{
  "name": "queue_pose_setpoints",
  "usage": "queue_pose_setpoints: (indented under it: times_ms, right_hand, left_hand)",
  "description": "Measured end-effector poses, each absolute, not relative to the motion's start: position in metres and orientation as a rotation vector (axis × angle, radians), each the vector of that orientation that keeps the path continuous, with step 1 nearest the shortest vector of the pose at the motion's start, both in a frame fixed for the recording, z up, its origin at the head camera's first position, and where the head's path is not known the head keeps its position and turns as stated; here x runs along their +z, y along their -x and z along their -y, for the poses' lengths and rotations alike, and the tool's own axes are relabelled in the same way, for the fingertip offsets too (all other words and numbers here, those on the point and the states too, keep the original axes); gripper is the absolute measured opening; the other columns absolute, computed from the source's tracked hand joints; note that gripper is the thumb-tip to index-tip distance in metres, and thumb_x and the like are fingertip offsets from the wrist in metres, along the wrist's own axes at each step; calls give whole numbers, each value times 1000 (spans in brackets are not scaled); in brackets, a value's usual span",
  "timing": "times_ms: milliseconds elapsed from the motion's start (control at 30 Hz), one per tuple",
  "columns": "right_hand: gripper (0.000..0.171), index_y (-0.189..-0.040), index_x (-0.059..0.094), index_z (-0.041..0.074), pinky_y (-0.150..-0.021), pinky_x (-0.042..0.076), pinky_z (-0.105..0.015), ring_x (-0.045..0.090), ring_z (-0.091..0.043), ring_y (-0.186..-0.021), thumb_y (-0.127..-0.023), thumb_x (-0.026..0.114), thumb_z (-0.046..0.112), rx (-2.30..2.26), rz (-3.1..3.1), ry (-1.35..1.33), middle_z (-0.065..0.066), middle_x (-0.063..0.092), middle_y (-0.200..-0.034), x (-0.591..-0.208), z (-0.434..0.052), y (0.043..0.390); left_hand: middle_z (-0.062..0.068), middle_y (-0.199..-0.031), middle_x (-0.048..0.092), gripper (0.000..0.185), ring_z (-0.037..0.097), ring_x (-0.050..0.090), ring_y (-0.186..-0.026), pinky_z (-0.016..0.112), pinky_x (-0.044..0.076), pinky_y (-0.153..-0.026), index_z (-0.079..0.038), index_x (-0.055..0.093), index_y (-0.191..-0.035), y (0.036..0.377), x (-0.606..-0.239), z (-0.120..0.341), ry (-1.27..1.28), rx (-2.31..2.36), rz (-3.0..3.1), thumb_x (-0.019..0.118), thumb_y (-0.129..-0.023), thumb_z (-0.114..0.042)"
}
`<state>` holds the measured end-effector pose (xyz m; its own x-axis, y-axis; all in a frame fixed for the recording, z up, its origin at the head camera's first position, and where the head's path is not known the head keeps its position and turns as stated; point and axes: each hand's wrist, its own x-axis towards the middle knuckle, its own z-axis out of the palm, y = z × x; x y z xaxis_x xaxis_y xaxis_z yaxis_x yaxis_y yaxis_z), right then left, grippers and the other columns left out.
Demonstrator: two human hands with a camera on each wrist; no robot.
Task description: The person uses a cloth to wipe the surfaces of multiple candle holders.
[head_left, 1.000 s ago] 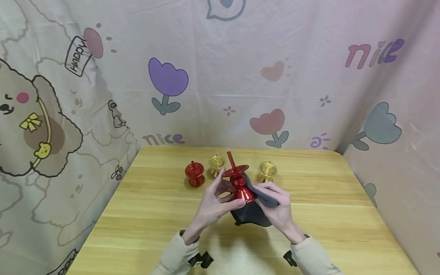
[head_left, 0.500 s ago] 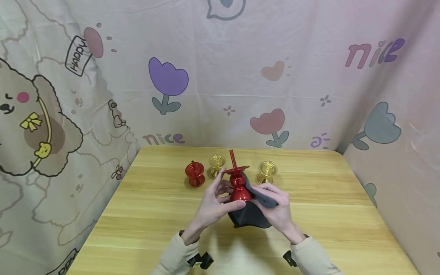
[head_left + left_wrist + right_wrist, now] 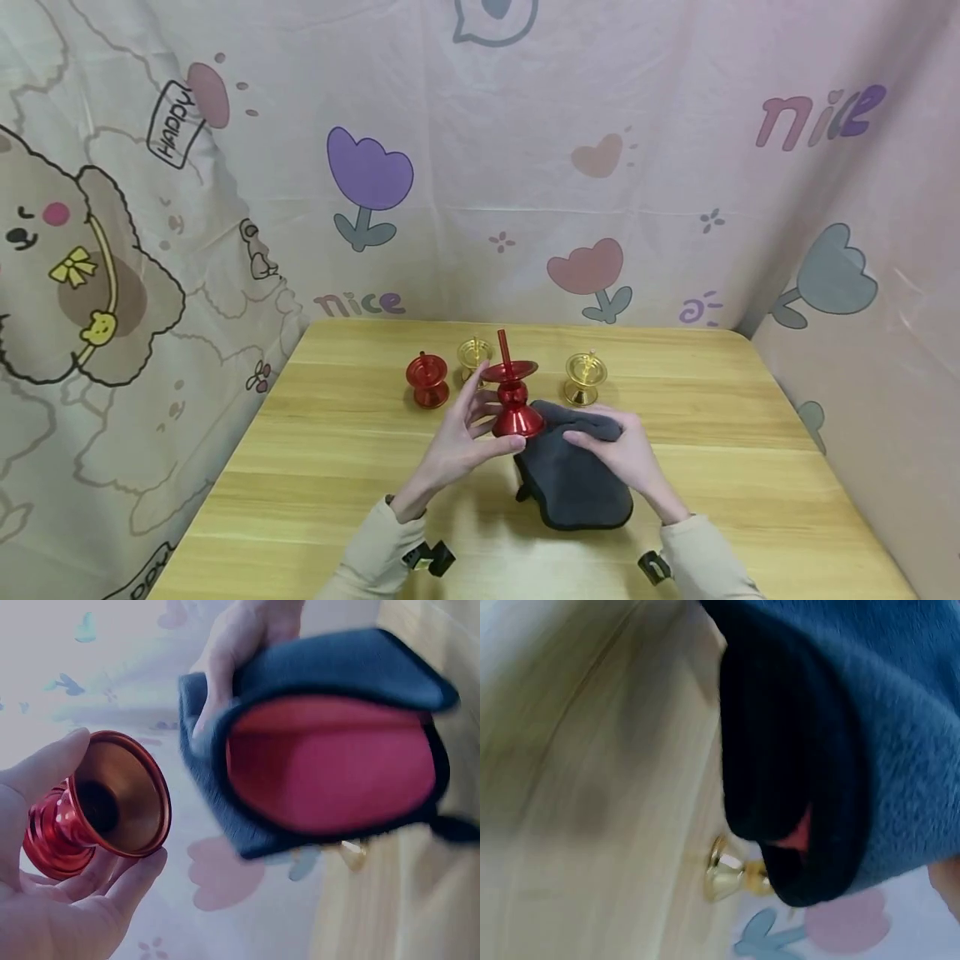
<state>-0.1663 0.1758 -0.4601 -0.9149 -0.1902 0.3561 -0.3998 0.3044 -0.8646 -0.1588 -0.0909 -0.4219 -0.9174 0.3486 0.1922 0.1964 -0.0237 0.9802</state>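
A shiny red candle holder (image 3: 513,397), with a flared foot, a round dish and a thin upright stem, is held above the table by my left hand (image 3: 457,442). In the left wrist view the hollow underside of the candle holder (image 3: 135,791) shows between thumb and fingers. My right hand (image 3: 626,450) pinches the upper edge of a dark grey cloth mitt (image 3: 577,487), which hangs just right of the candle holder. The opening of the mitt (image 3: 330,765) reveals a pink-red lining in the left wrist view. Blue-grey fabric (image 3: 900,750) fills much of the right wrist view.
Behind my hands stand a red candle holder (image 3: 427,379) on the left, a gold one (image 3: 474,354) partly behind my left fingers, and another gold one (image 3: 585,377) on the right. The wooden table (image 3: 300,483) meets a printed curtain (image 3: 465,167) at its back edge.
The mitt, earlier against the candle holder's right side, has moved right and down with my right hand and hangs unfolded. The candle holder has shifted slightly left in my left hand.
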Motion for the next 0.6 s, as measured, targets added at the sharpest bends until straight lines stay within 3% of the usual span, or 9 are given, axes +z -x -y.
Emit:
queue_pose_setpoints:
  times_ms: [200, 400, 600]
  right_hand:
    - [31, -120, 69, -1, -84, 60, -25, 72, -5, -94, -91, 73, 9, 2063, 2473, -435, 12, 76, -104, -465, -209, 166]
    - [29, -124, 66, 5, -84, 62, -29, 72, -10, -99, -98, 56, -3, 2551, 2225, -604, 5, 75, -111, -468, -234, 167]
    - [39, -121, 71, 14, -82, 62, -28, 73, -9, -98, -96, 53, -10, 2600, 2106, -602, 5, 76, -111, -470, -246, 164]
  left_hand:
    - [18, -143, 55, 112, 35, 59, -125, 55, 46, -111, -24, 14, -163, 182, -440, 89, -541, 2027, -2196, 87, -78, -13]
    - [22, -136, 59, 111, 39, 58, -124, 60, 44, -111, -19, 16, -161, 209, -464, 80, -477, 1969, -2320, 87, -77, -9]
    - [24, -136, 58, 112, 44, 58, -126, 60, 46, -110, -16, 16, -160, 230, -482, 65, -439, 1864, -2470, 89, -74, -11]
